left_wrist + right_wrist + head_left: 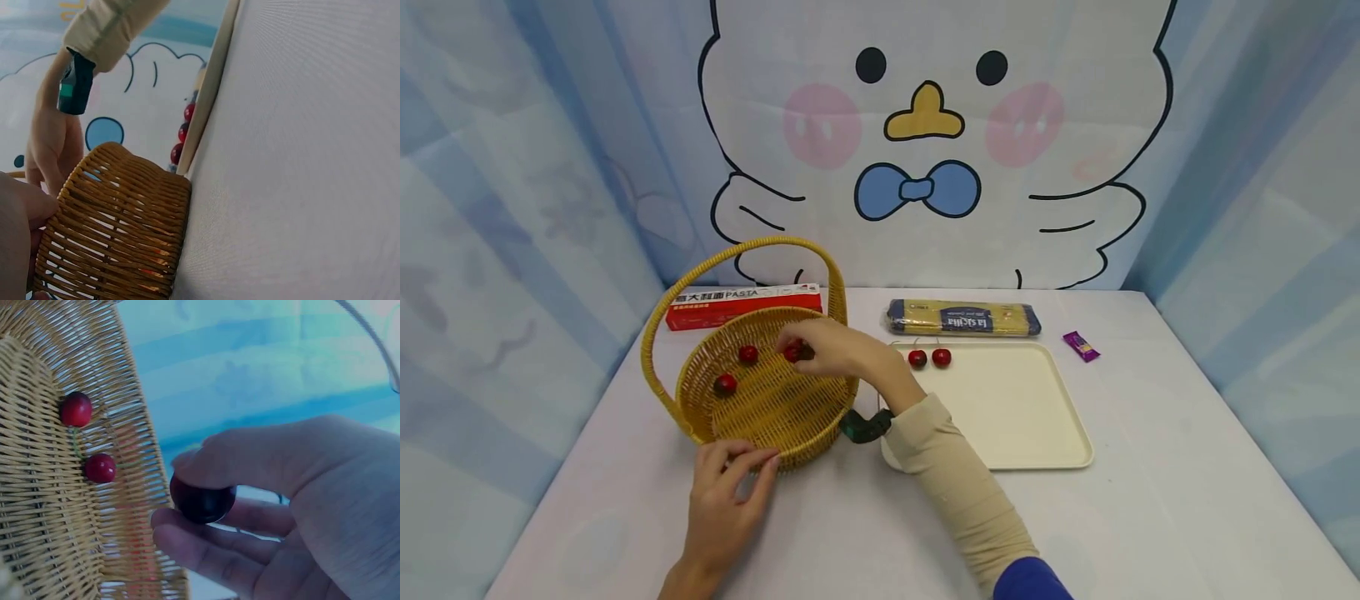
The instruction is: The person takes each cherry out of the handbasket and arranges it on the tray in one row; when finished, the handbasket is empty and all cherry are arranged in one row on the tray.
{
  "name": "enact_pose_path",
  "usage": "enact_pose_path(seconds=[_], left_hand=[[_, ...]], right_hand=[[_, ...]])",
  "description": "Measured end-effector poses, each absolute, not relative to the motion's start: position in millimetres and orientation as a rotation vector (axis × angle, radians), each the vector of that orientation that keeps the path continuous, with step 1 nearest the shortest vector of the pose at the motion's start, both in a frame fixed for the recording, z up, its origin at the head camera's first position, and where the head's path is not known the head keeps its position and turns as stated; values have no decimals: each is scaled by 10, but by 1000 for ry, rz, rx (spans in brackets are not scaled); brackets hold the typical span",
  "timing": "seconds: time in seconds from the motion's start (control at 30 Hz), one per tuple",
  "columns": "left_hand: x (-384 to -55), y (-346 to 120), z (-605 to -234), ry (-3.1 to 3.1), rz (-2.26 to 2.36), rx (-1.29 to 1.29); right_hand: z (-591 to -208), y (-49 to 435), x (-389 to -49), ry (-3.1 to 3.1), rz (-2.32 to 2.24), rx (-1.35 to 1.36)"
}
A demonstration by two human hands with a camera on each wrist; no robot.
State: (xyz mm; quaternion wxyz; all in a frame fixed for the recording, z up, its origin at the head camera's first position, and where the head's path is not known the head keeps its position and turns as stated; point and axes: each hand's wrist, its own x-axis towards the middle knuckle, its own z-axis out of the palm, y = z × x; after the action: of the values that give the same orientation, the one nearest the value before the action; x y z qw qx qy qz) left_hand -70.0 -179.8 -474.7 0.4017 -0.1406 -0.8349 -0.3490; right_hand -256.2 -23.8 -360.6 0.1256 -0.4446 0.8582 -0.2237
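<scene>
Dark-red cherry: hovering at the basket, held in the right hand; setting it in is looking the likelier step, though whether it's going in or coming out, these pictures aren't proving.
Next call: if it's going in, the move is asking for a gentle lowering onto bare weave, then just a small loosening.
Right fingers: standing only a cherry's width apart, pinching the fruit between thumb and fingertips, the lower ones curving underneath.
Left hand: gripping the near rim, thumb and fingers closing on the wicker, apparently steadying it.
Basket pair: one cherry lying towards the back, another cherry lying nearer the left wall, the two sitting just apart.
Yellow handle: arching up over the basket's back left side.
Cream tray: lying just right of the basket, the sleeve crossing its left edge.
Tray cherries: two showing at the back left corner from the head; the left wrist view is showing three red fruits there, so the arm may be hiding one.
Back row: a red pasta box lying behind the basket, a yellow pasta packet lying behind the tray.
Purple sachet: lying alone on the counter, right of the tray.
</scene>
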Motion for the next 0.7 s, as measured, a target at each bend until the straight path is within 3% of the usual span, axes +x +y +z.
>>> enact_pose_path(seconds=[0.7], left_hand=[[-706,-1803,-4768,-2127,-878,-345]], right_hand=[[-3600,476,-2411,2562,-999,-1077]])
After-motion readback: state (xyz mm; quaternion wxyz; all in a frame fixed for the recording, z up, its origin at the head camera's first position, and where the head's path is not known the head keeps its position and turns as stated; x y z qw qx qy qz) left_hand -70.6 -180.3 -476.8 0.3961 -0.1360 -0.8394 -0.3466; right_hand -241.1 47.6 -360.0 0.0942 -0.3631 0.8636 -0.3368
